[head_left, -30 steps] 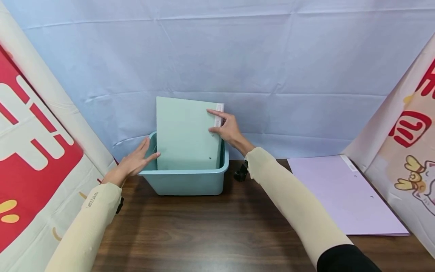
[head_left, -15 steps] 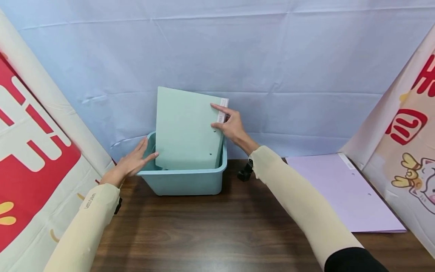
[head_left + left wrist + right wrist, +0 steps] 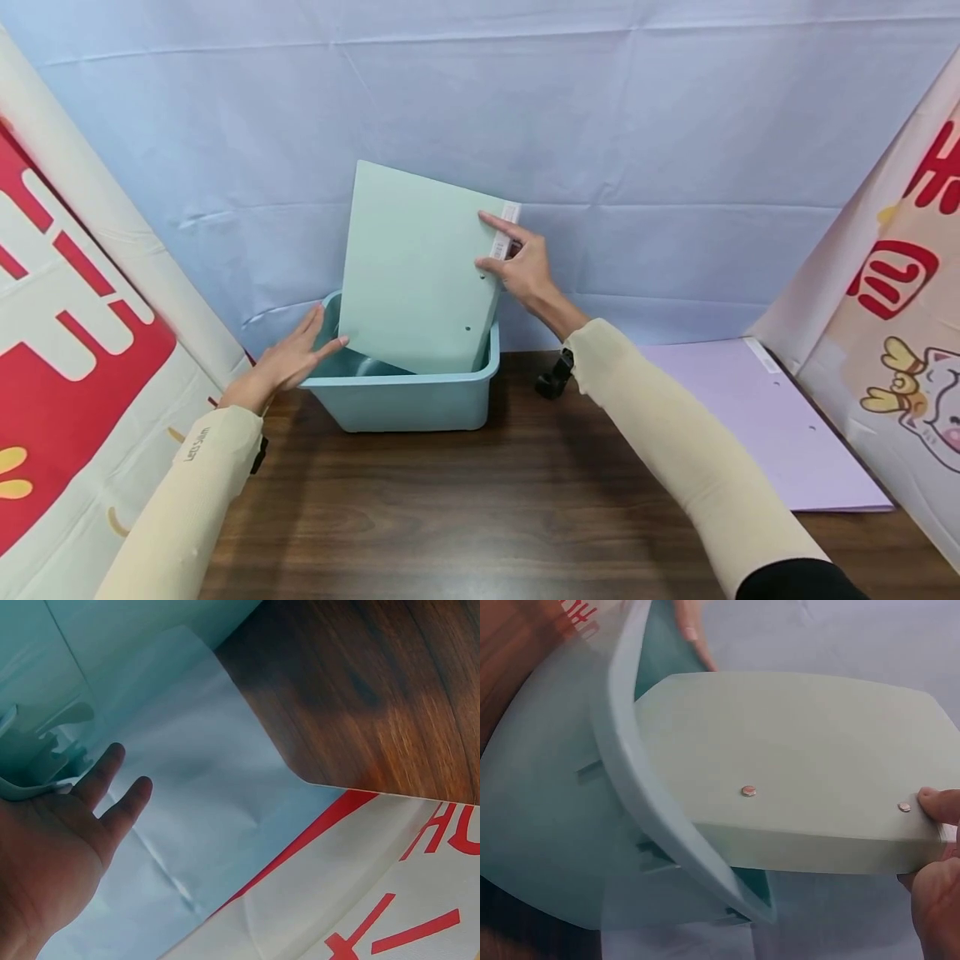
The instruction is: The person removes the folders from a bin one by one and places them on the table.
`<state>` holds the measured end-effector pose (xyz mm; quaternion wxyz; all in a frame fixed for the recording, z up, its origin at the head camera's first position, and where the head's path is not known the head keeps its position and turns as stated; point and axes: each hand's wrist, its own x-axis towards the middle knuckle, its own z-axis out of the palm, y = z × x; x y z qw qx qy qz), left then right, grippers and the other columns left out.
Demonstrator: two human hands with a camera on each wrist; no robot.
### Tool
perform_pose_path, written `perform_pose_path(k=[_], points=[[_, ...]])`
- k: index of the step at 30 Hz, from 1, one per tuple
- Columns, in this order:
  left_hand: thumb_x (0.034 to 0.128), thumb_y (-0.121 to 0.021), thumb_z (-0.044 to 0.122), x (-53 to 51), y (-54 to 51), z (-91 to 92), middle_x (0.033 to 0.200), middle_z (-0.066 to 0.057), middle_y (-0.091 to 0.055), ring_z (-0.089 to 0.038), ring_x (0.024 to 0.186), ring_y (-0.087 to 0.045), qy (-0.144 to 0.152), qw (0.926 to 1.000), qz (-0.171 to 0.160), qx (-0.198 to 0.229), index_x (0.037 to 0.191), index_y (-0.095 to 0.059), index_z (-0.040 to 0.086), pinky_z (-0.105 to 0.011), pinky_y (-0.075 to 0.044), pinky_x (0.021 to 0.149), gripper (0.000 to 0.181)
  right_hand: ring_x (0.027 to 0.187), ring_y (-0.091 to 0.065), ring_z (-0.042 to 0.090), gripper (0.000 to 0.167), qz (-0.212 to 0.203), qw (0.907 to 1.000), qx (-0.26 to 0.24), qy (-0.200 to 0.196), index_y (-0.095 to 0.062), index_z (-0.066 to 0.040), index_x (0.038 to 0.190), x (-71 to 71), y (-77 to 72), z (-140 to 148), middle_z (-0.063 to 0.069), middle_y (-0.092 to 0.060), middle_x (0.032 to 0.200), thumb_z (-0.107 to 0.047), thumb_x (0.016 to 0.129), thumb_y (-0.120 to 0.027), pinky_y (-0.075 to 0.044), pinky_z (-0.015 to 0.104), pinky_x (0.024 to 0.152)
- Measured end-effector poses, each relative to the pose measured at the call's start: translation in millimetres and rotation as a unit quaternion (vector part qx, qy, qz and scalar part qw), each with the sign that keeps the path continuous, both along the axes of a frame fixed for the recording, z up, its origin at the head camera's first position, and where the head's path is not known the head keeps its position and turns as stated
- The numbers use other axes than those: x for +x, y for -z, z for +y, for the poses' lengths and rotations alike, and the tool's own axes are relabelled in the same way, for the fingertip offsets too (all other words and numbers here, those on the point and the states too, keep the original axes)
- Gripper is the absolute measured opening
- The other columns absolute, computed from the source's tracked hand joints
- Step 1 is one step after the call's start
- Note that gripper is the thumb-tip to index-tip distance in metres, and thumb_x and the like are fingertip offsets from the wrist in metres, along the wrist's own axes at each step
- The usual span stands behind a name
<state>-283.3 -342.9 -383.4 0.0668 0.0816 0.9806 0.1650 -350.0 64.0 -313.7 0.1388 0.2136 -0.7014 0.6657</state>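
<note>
A pale green folder [image 3: 420, 267] stands tilted in a blue-green bin [image 3: 405, 407], its left side raised and its lower right part inside. My right hand [image 3: 528, 271] grips its spine edge by the white label [image 3: 501, 243], thumb and index finger on the front face. The right wrist view shows that thumb beside a rivet on the folder [image 3: 795, 750], above the bin's rim [image 3: 630, 757]. At the bin's left rim rests my left hand [image 3: 288, 358], fingers extended and thumb pointing toward the folder. In the left wrist view the left hand [image 3: 60, 855] has straight fingers at the rim.
A lilac folder [image 3: 757, 425] lies flat at the right of the brown wooden table [image 3: 420, 517]. Behind the bin hangs a pale blue cloth [image 3: 637, 150]. Printed cloths with red patterns [image 3: 45, 400] stand at both sides.
My right hand has moved up and to the right with the green folder, which has risen partly from the bin and tilted more. The left hand has stayed nearly in place at the rim.
</note>
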Motion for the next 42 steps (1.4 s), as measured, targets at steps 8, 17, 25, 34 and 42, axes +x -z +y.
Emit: perform_pose_path(k=[8, 17, 25, 34, 42], points=[[0.1033, -0.029, 0.079, 0.9, 0.4, -0.7, 0.177, -0.011, 0.016, -0.048, 0.161, -0.004, 0.0, 1.0, 0.003, 0.0, 0.17, 0.012, 0.013, -0.083, -0.011, 0.116, 0.102, 0.131, -0.063, 0.027, 0.074, 0.001, 0.9988, -0.046, 0.015, -0.069, -0.02, 0.144, 2.7, -13.2, 10, 0.007, -0.058, 0.155, 0.015, 0.081, -0.083, -0.058, 0.042, 0.101], [0.1043, -0.029, 0.077, 2.2, -2.3, 0.9, 0.177, -0.01, 0.017, -0.048, 0.161, -0.004, 0.004, 1.0, 0.002, 0.002, 0.169, 0.013, 0.014, -0.081, -0.012, 0.117, 0.1, 0.126, -0.065, 0.03, 0.078, -0.021, 0.9924, -0.121, 0.011, -0.068, -0.018, 0.145, 8.5, -24.0, 25, 0.008, -0.06, 0.151, 0.023, 0.079, -0.08, -0.06, 0.033, 0.096], [0.1045, -0.027, 0.077, 3.7, -3.3, -0.5, 0.178, -0.01, 0.016, -0.05, 0.16, -0.005, -0.002, 1.0, 0.001, -0.003, 0.169, 0.013, 0.014, -0.084, -0.01, 0.115, 0.099, 0.127, -0.062, 0.03, 0.079, -0.024, 0.9815, -0.19, 0.001, -0.066, -0.014, 0.147, 13.6, -29.6, 37, 0.011, -0.057, 0.151, 0.027, 0.079, -0.077, -0.061, 0.028, 0.09], [0.1045, -0.027, 0.077, 5.5, -2.6, -4.0, 0.177, -0.01, 0.018, -0.051, 0.16, -0.005, -0.002, 1.0, 0.001, -0.007, 0.169, 0.015, 0.015, -0.083, -0.011, 0.116, 0.099, 0.128, -0.061, 0.029, 0.079, -0.044, 0.9649, -0.259, -0.012, -0.067, -0.014, 0.146, 19.5, -38.3, 51, 0.016, -0.056, 0.147, 0.03, 0.08, -0.073, -0.062, 0.03, 0.089], [0.1048, -0.029, 0.076, 5.9, -1.4, -6.6, 0.177, -0.012, 0.016, -0.05, 0.16, -0.004, -0.001, 1.0, 0.001, -0.002, 0.169, 0.014, 0.013, -0.081, -0.012, 0.117, 0.1, 0.127, -0.062, 0.029, 0.081, -0.058, 0.9459, -0.317, -0.039, -0.065, -0.013, 0.148, 23.0, -40.5, 65, 0.019, -0.057, 0.143, 0.033, 0.081, -0.068, -0.064, 0.032, 0.084]])
